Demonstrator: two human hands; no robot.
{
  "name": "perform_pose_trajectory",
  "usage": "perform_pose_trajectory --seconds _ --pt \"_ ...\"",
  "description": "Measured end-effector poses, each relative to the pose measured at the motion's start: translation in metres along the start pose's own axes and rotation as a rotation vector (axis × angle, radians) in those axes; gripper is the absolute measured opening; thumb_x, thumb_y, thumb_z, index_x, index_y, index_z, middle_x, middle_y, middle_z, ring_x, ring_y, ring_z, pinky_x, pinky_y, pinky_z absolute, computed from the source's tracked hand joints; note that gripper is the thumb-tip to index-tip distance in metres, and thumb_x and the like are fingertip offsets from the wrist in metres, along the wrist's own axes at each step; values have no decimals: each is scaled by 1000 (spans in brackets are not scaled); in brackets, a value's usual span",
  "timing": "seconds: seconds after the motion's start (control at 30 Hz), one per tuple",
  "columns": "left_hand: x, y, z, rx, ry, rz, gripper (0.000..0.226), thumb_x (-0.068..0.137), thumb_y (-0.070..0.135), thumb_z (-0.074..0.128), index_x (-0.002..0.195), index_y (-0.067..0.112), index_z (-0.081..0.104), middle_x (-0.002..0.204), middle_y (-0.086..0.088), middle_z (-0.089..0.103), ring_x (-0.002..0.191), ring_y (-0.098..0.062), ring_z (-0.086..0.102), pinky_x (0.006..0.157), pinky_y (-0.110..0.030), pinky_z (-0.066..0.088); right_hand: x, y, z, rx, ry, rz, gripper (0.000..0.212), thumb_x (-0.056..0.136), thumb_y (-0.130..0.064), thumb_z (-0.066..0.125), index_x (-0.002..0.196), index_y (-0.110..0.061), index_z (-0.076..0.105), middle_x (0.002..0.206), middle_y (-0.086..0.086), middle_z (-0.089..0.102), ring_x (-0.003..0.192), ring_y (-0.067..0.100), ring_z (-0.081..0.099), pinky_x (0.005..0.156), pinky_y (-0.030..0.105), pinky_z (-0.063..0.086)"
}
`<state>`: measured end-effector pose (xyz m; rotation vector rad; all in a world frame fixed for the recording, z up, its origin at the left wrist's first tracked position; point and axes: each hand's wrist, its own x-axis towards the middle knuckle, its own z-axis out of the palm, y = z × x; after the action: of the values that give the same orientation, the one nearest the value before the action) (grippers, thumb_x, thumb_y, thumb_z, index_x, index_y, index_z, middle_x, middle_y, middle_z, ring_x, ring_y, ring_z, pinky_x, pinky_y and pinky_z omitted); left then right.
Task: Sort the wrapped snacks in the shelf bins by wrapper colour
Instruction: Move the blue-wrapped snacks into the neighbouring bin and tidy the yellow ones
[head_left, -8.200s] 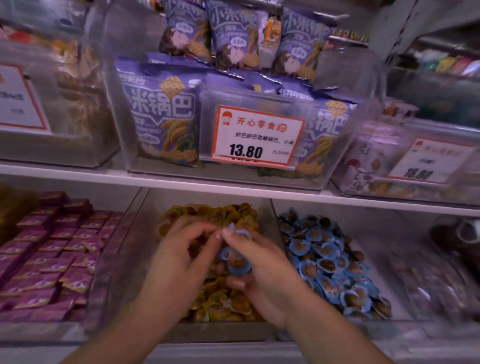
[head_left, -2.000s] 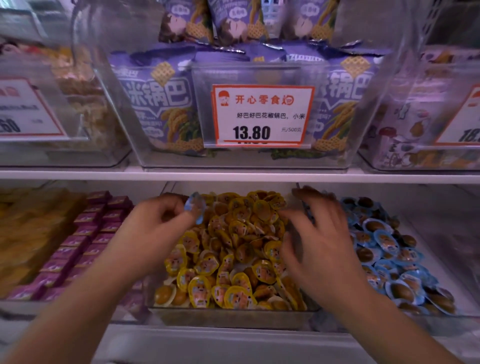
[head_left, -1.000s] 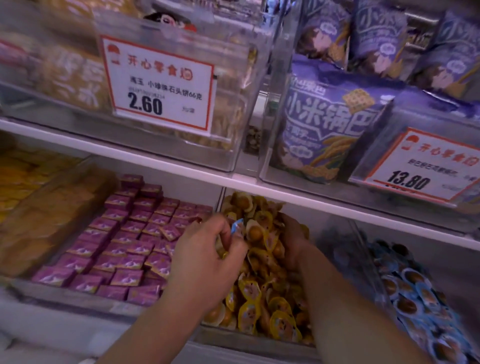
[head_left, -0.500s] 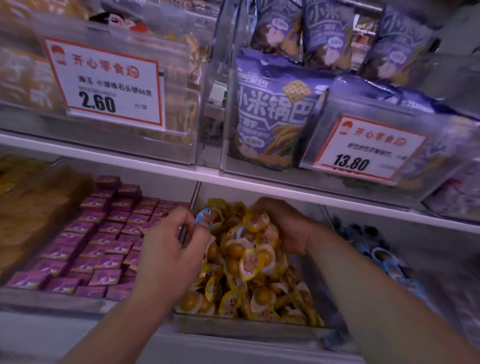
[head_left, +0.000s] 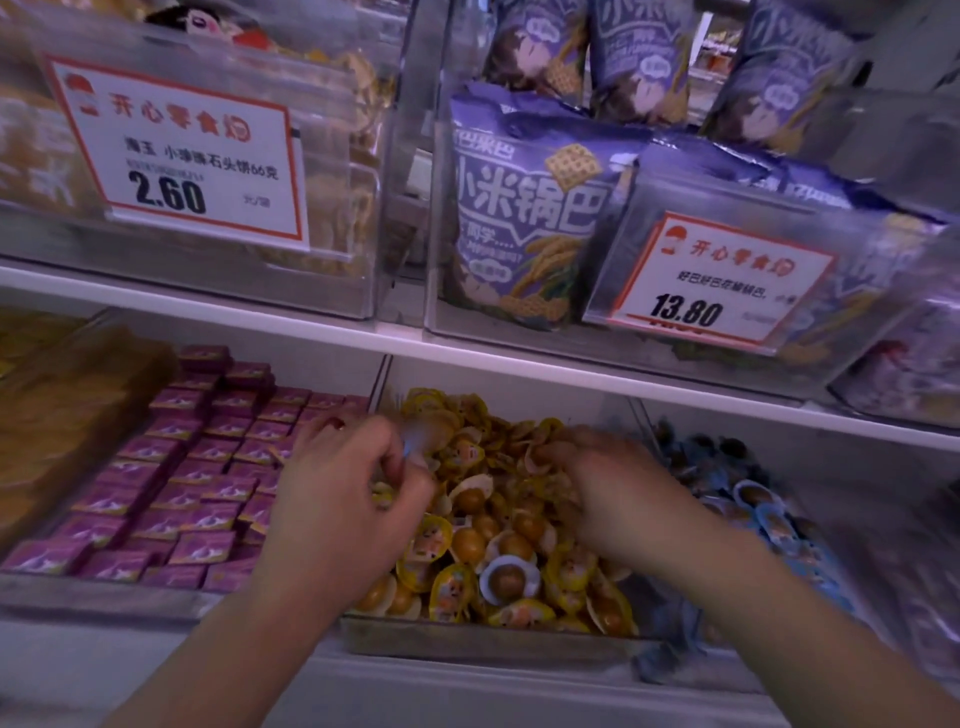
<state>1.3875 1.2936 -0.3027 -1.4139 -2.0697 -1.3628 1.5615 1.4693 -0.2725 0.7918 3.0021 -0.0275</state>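
Yellow bin (head_left: 483, 642): centre of lower shelf, heaped with yellow-wrapped snacks (head_left: 457, 592); one blue-rimmed snack (head_left: 508, 579) near the front.
Left hand (head_left: 343, 514): over the bin's left side, fingertips pinching a blurred blue wrapper (head_left: 415, 441).
Right hand (head_left: 618, 493): fingers curled into the yellow pile; grip unclear.
Blue-wrapped snacks (head_left: 763, 514): bin to the right.
Purple packets (head_left: 171, 483): bin to the left.

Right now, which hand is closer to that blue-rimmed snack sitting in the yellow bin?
Right. The right hand is just above and right of the blue-rimmed snack; the left hand, pinching a blue wrapper, is farther off, up and left.
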Motion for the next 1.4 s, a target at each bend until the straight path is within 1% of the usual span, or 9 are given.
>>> perform_pose_trajectory --seconds 0.17,0.47,0.6,0.73,0.9,1.0,1.13,1.3,1.4 --pt "-3 19 0 29 -91 247 23 79 23 57 64 17 40 74 1 63 74 -23 55 75 -30 39 -20 -32 14 365 -57 -131 42 76 -56 61 110 -31 66 100 -12 64 94 6 58 82 36 52" --pt "-35 25 31 -76 -381 -68 28 81 42 57 65 23 43 61 9 51 60 -7 50 58 -32 43 -34 -20 46 500 345 98 18 81 -38 73 81 -38 56 93 -19 55 90 3 57 77 26 49" --pt "-23 31 43 -253 -278 -264 36 80 58 52 77 22 53 62 6 56 56 -9 53 56 -33 46 -22 -26 28 1059 499 296 7 87 -34 70 90 -29 65 87 -8 72 85 9 69 75 37 57" --pt "-12 46 52 -121 -295 22 20 86 47 54 79 29 55 84 15 59 76 -2 58 66 -26 46 -22 -44 21 1918 236 421 7 91 -22 67 91 -19 74 92 8 74 82 20 72 64 37 57" --pt "-10 57 60 -255 -413 203 25 91 48 56 106 31 64 126 19 54 116 -4 57 92 -18 44 -39 -26 15 1500 412 245 14 91 -26 68 103 -31 72 102 -5 73 98 8 69 85 28 56" --pt "-8 63 61 -444 -386 124 19 96 46 53 102 35 67 131 14 57 126 -7 53 99 -11 36 -53 4 2 1532 487 185 15 89 -27 66 103 -27 72 86 3 73 75 16 69 64 28 56" --pt "-11 54 70 -191 -441 86 25 91 48 49 106 40 66 125 24 56 119 0 55 100 -26 44 -63 62 -3 1581 502 413 18 86 -23 64 100 -14 70 73 13 68 57 20 62 42 25 42" --pt "-11 54 72 151 -695 70 46 90 62 32 118 40 61 124 20 56 108 -12 60 94 -42 47 -32 113 8 1695 507 632 14 98 -16 56 90 -19 67 100 6 69 99 24 65 91 44 54" --pt "-9 54 63 264 -700 64 45 89 59 34 115 38 64 123 16 60 101 -17 63 92 -41 48 -17 121 12 1213 448 648 12 98 -28 55 96 -19 63 110 6 67 108 29 62 94 34 48"
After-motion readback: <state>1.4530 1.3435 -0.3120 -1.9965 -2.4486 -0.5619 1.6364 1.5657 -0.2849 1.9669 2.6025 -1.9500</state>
